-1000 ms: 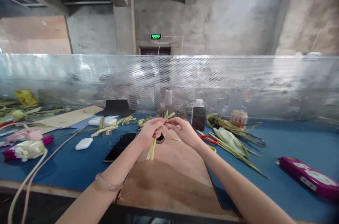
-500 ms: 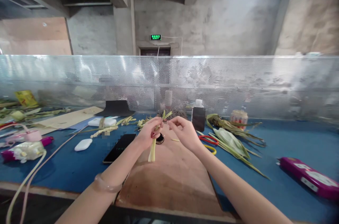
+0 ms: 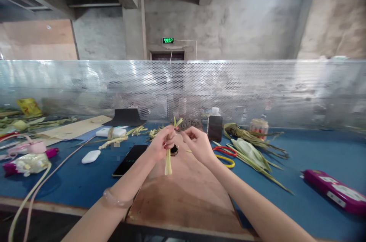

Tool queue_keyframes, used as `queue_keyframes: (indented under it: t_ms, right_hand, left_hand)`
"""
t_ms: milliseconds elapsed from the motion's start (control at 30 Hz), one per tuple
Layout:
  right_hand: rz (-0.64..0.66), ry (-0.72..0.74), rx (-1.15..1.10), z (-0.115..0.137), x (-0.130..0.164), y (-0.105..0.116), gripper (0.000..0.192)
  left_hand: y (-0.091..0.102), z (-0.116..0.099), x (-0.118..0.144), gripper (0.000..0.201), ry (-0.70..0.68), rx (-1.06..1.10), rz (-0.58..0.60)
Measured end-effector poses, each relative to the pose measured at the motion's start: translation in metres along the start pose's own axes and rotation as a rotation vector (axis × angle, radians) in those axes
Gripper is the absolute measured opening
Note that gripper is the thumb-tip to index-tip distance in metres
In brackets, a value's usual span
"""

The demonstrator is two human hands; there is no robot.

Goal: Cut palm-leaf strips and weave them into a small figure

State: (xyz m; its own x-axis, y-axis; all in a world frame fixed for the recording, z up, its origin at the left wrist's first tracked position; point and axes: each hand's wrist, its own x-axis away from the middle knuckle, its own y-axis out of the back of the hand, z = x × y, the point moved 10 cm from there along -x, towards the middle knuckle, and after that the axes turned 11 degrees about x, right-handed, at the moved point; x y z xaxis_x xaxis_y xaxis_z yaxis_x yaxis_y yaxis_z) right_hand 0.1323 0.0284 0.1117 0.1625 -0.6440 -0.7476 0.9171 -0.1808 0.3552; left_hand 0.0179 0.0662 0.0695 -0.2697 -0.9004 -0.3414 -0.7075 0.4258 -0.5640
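1. The left hand (image 3: 160, 143) is closed around a bundle of pale green leaf strips (image 3: 168, 158), gripping it near its upper third, above the wooden board (image 3: 183, 192) that lies on the blue surface (image 3: 314, 154).
2. The bundle's long axis runs almost upright, from 12 to 6 o'clock. Its short tips fan out above the fist, and the longer tail hangs down toward the board; whether the tail touches the board cannot be told.
3. The right hand (image 3: 197, 143) sits just beside the bundle at its 3 o'clock, fingers curled narrow with thumb and forefinger drawn together near the top of the strips. Whether they pinch a thin strand there is too small to tell.
4. The left hand is the one on the bundle; the right is close by but looks just apart from it.
5. Around them: a dark phone (image 3: 130, 159) at 9 o'clock of the left hand, red-handled scissors (image 3: 224, 153) at 3 o'clock of the right, and loose green leaves (image 3: 251, 150) further out at 3 o'clock.
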Motion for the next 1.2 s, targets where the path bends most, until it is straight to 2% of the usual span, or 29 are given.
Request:
queue_keyframes:
  t_ms: [133, 267, 500, 633, 733, 933, 1200]
  right_hand:
    - [0.066, -0.082, -0.061, -0.018, -0.003, -0.006, 0.026]
    - [0.153, -0.110, -0.069, -0.030, -0.007, -0.008, 0.023]
    - [0.279, -0.014, -0.124, -0.024, -0.012, -0.002, 0.015]
    - [0.390, -0.026, -0.124, -0.025, -0.009, -0.006, 0.014]
    - [0.441, -0.060, -0.134, -0.030, -0.007, -0.010, 0.015]
    - [0.412, -0.071, -0.088, -0.035, -0.008, -0.009, 0.016]
    - [0.438, -0.021, -0.079, -0.045, -0.005, -0.017, 0.021]
  left_hand:
    - [-0.005, 0.004, 0.002, 0.015, 0.016, -0.065, 0.028]
    - [-0.005, 0.007, 0.002, 0.015, 0.016, -0.231, 0.049]
    - [-0.008, 0.003, 0.008, 0.016, -0.021, -0.547, 0.059]
    - [-0.017, 0.005, 0.013, 0.020, -0.014, -0.754, 0.090]
    - [-0.018, 0.009, 0.013, 0.023, -0.011, -0.787, 0.101]
    - [-0.007, 0.010, 0.009, 0.022, -0.046, -0.791, 0.031]
    - [-0.022, 0.011, 0.011, 0.013, -0.089, -0.820, 0.093]
